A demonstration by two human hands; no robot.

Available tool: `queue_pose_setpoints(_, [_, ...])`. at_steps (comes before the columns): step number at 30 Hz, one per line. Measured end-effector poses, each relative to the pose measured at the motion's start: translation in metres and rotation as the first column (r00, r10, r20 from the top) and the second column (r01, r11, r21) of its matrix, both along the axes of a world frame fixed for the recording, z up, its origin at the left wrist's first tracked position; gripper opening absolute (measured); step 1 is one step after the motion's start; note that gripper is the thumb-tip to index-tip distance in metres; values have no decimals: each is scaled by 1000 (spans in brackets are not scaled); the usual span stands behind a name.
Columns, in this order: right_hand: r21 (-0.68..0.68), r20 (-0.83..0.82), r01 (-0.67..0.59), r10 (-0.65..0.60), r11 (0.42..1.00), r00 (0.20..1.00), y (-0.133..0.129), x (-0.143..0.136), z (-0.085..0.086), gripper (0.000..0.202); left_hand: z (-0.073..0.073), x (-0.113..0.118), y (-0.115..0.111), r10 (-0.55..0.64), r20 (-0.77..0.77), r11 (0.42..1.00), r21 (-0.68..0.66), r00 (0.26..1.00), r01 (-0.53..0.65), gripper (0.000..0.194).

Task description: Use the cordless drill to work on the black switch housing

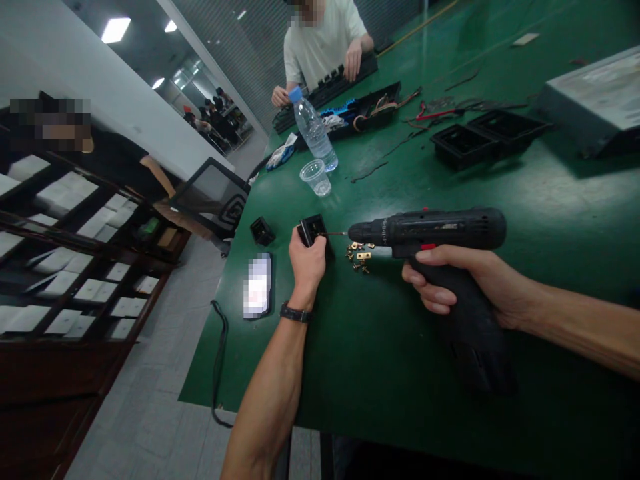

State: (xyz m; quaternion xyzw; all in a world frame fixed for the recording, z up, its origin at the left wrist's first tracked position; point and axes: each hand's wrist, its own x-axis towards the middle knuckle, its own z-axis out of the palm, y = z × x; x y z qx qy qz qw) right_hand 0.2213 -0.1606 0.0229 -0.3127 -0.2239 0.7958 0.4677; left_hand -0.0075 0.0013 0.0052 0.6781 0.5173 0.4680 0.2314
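The fingers of your right hand [465, 259] are wrapping around the grip of the drill [430, 227], one digit lying just by its red switch [429, 247]. The fingers of your left hand [307, 260] are grasping the small box [314, 225] straight off the drill's nose, with your thumb lying along its near part. The thin bit [336, 233] is running from the drill to that box, beside your thumb; I cannot tell whether its tip is seating in a screw. A dark band [295, 313] is circling your left wrist.

Close by the drill's nose, brass screws [361, 265] are lying loose, a brass plate [364, 256] among them. Farther along the drill's line, past your left hand, a second box [263, 231] is sitting on the green table [380, 353], and a phone [257, 287] is glowing on your side of that line. Well apart from the drill, a cord [219, 360] is trailing over the table's edge.

Beyond the drill's nose, a clear cup [316, 177] is standing, a bottle [315, 130] rising just behind it. Beyond the drill's body, twin cases [493, 133] are resting near a red-handled tool [440, 113], and a big grey box [590, 107] is standing beyond its rear end. Across the table from the drill, a person [325, 50] in a pale shirt is touching a long black part [367, 67].
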Motion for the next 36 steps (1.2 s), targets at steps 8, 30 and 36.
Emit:
queue_pose_setpoints(8, [20, 2, 6, -6, 1000, 1000, 0, 1, -2, 33, 3, 1, -1, 0, -17, 1000, -1, 1000, 0, 9])
queue_pose_setpoints(30, [19, -13, -20, 20, 1000, 1000, -1, 3, 2, 34, -3, -5, 1, -24, 42, 1000, 3, 999, 23, 20])
queue_pose_setpoints(36, [11, -48, -19, 19, 1000, 999, 0, 3, 5, 31, -6, -9, 4, -19, 30, 1000, 17, 999, 18, 26])
